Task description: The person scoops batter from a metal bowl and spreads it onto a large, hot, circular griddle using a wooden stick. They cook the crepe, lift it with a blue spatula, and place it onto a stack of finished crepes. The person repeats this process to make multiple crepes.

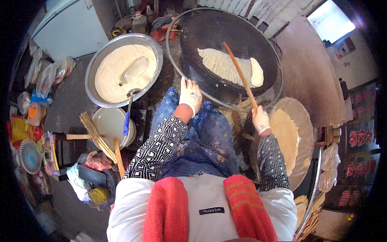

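Note:
A round black griddle (209, 34) stands in front of me, with a metal ring (171, 57) around it. Pale batter (219, 63) lies in an uneven patch on its near right part, with a thicker fold at the right end. Across the batter slants a long wooden stick (238, 68); my right hand (260, 119), in a white glove, is closed around its near end. My left hand (190, 96), also gloved, rests at the near left of the ring with its fingers bent over it.
Left of the griddle, a metal basin (92, 66) holds batter and a ladle (130, 103) with a blue handle. Below it are a white bucket (131, 139) and a straw brush (94, 131). A large thin flatbread (284, 133) lies on a round sheet at my right.

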The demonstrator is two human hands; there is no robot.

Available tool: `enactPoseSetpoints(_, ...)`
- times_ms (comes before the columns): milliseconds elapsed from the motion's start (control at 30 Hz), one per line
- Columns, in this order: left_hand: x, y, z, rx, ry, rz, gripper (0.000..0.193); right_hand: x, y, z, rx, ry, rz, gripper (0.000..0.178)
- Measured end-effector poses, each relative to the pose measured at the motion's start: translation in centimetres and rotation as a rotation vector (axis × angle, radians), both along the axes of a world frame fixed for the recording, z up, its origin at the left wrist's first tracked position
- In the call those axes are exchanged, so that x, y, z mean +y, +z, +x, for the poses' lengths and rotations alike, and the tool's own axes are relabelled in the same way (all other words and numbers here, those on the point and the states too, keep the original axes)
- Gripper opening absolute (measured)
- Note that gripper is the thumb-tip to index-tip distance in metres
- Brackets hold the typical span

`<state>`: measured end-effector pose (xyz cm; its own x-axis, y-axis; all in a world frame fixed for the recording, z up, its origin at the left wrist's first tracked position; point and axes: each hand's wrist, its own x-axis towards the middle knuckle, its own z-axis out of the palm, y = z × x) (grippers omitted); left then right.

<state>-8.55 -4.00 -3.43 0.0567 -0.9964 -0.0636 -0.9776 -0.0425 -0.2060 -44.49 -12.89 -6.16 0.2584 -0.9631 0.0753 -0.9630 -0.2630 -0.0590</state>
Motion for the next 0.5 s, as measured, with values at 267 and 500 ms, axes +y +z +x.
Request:
enactPoseSetpoints(267,-1.7,0.7,2.8,0.037,0.087,0.024,0.068,-2.7,-0.1,-2.4,-0.167,-0.287,0.091,0.042)
enactPoseSetpoints(500,-2.9,1.9,5.0,0.044,0.164,0.099,0.053,-3.2,0.1,-2.8,-0.011,-0.237,-0.004,0.035)
